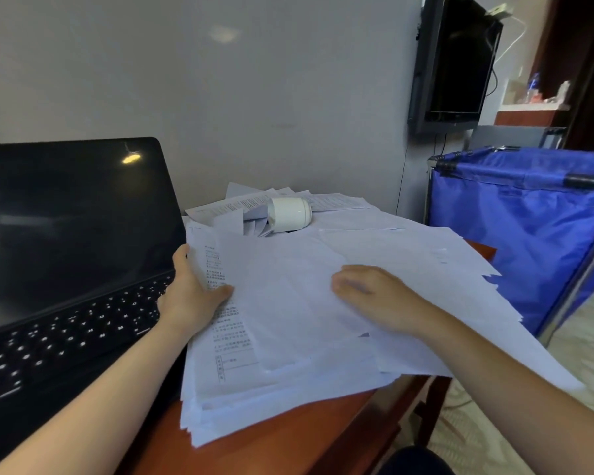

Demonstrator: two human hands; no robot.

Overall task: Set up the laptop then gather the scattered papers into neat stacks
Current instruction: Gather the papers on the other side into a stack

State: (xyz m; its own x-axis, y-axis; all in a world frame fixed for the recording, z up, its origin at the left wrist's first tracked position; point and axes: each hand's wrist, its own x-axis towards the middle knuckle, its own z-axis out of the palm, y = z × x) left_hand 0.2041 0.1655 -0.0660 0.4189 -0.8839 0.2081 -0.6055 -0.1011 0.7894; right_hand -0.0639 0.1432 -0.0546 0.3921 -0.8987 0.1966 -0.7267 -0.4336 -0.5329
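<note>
A black laptop [66,241] stands open on the left of the reddish wooden table [254,437], its screen dark. To its right lies a wide, loose pile of white papers [288,337], some printed, fanned out and overhanging the table's right edge. My left hand [192,296] grips the pile's left edge, thumb on top of a printed sheet. My right hand [374,296] lies flat on the top sheets, fingers straight and pointing left.
A white cup [288,214] lies on its side on more papers at the back of the table. A blue fabric cart [528,228] stands close on the right. A dark monitor [456,60] hangs on the wall above it.
</note>
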